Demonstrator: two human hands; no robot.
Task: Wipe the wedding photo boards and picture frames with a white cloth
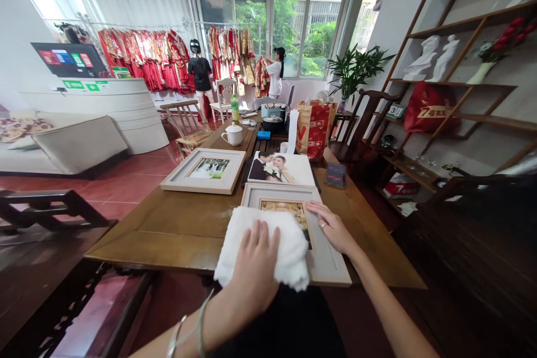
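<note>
My left hand [257, 260] presses on a folded white towel [289, 240], its fingers bent a little into the cloth. Under the towel lies a light-framed picture [331, 265] at the table's near edge; the towel hides its left and lower part. On that frame's right side rests my right hand [331, 226], open, with fingers stretched out and a ring on one of them. A second framed picture [207, 170] lies to the left, showing a photo with greenery. Just beyond the nearer frame is a wedding photo print [281, 169] of a couple.
The wooden table [180, 235] also carries a white mug [233, 134], a green-labelled bottle [234, 107], a blue box [264, 135], a red-and-brown paper bag [314, 128] and a small dark square [336, 175]. Two people stand by racks of red garments [146, 61]. Wooden shelves [474, 89] rise at right.
</note>
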